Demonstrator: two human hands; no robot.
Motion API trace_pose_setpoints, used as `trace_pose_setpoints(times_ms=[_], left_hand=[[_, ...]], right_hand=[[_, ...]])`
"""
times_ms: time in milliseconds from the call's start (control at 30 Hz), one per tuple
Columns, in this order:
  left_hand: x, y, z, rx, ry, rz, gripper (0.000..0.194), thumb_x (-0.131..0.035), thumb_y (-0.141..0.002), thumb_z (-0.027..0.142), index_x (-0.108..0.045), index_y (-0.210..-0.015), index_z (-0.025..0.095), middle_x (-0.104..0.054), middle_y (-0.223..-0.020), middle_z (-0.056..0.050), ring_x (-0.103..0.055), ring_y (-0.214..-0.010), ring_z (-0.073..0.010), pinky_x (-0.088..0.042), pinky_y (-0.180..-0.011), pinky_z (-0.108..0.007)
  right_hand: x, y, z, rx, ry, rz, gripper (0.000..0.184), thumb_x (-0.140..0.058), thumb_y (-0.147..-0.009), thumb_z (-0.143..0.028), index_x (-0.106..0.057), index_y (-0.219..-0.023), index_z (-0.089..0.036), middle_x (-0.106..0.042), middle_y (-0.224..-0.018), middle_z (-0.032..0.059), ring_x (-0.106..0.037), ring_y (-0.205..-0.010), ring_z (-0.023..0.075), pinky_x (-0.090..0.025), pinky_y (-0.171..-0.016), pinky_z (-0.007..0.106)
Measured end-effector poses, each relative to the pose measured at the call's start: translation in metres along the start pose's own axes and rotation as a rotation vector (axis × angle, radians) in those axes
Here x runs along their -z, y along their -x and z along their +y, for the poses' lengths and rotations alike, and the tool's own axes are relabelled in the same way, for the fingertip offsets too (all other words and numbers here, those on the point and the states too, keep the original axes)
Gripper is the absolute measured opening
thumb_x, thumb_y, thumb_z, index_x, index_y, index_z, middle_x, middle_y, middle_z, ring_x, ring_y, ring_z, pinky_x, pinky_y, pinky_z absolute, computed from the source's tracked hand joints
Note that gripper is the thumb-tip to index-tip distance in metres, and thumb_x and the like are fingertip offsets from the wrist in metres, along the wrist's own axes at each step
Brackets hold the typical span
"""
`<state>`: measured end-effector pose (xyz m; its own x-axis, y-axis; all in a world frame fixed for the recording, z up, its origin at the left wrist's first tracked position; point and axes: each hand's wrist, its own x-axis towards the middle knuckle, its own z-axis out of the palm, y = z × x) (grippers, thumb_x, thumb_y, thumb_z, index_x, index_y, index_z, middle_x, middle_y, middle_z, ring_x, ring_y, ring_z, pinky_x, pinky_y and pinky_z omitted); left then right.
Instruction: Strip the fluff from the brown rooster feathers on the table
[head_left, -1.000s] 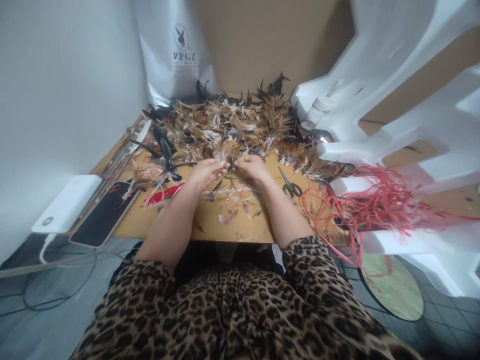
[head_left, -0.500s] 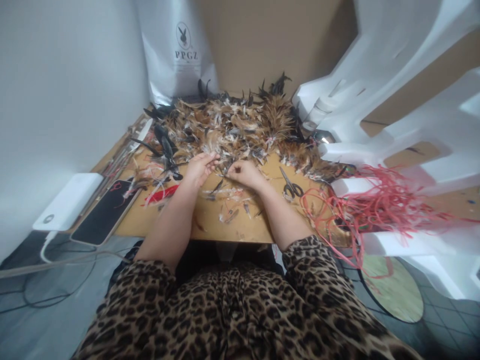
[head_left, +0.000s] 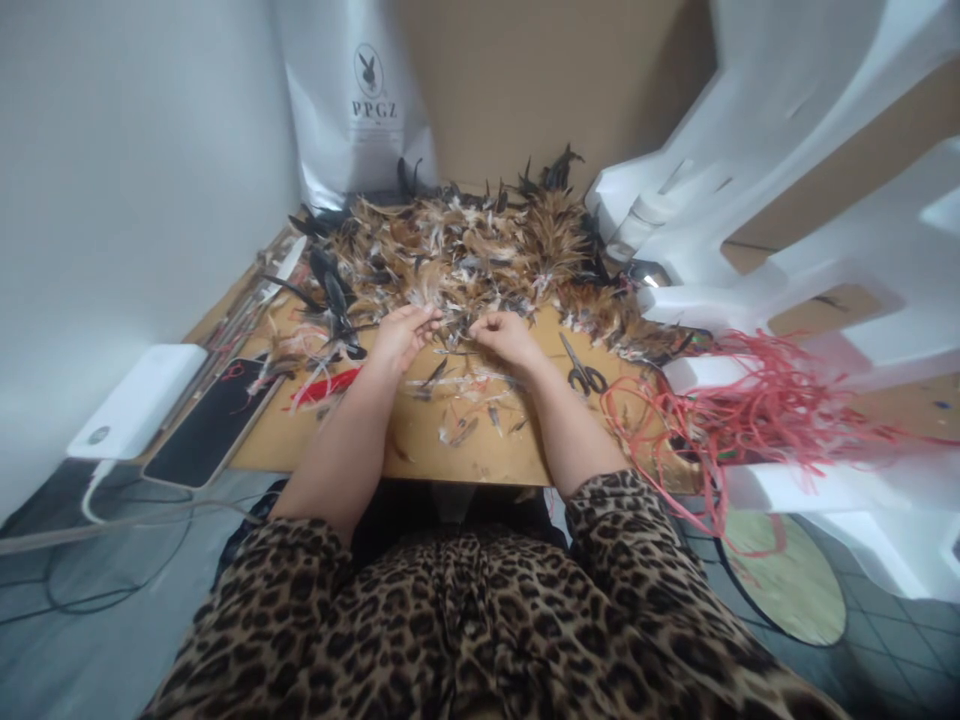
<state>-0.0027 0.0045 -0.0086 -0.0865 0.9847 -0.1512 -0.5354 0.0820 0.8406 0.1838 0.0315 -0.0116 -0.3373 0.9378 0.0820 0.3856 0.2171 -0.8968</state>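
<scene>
My left hand is closed in a pinch at the front edge of a heap of brown, white and black feathers. From its fingertips a small tan feather tuft stands up. Just to the right, my right hand is curled with thumb and forefinger together; anything between them is too small to make out. A gap separates the two hands. Loose feather bits lie on the wooden tabletop below them.
Black-handled scissors lie right of my right hand, near tangled red strips and white foam pieces. To the left are a red strip, a phone and a white power bank. A silvery bag stands behind.
My right hand has shifted a little to the right and away from me, widening the gap between the hands. The left hand has hardly moved.
</scene>
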Motion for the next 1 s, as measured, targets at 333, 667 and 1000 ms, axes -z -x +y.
trace_pose_setpoints(times_ms=[333,667,1000], left_hand=[[0.003,-0.002,-0.004,-0.010,0.014,-0.032,0.016,-0.073,-0.065,0.020,-0.063,-0.071,0.009,-0.067,-0.072,-0.004,-0.058,-0.053,-0.0046,-0.041,-0.045,-0.013],[0.000,0.000,-0.002,-0.002,-0.016,-0.021,0.017,-0.073,-0.064,0.021,-0.061,-0.068,0.010,-0.067,-0.070,-0.004,-0.057,-0.052,-0.0046,-0.041,-0.044,-0.013],[-0.001,0.000,-0.004,0.025,-0.022,-0.048,0.013,-0.071,-0.066,0.018,-0.062,-0.071,0.010,-0.067,-0.072,-0.005,-0.058,-0.053,-0.0054,-0.040,-0.043,-0.013]], right_hand=[[0.001,0.002,0.001,0.097,0.131,-0.013,0.029,-0.060,-0.069,-0.039,-0.066,-0.082,-0.013,-0.058,-0.067,0.0004,-0.048,-0.059,0.0103,-0.039,-0.061,0.024],[-0.017,-0.014,0.013,0.227,0.329,0.185,0.016,-0.052,-0.077,-0.026,-0.064,-0.076,-0.017,-0.063,-0.080,0.0039,-0.055,-0.079,0.0155,-0.041,-0.077,0.028],[-0.002,-0.010,0.002,-0.077,-0.684,0.190,0.026,-0.069,-0.060,-0.036,-0.055,-0.069,-0.016,-0.052,-0.058,-0.0047,-0.038,-0.047,0.0042,-0.026,-0.044,0.017]])
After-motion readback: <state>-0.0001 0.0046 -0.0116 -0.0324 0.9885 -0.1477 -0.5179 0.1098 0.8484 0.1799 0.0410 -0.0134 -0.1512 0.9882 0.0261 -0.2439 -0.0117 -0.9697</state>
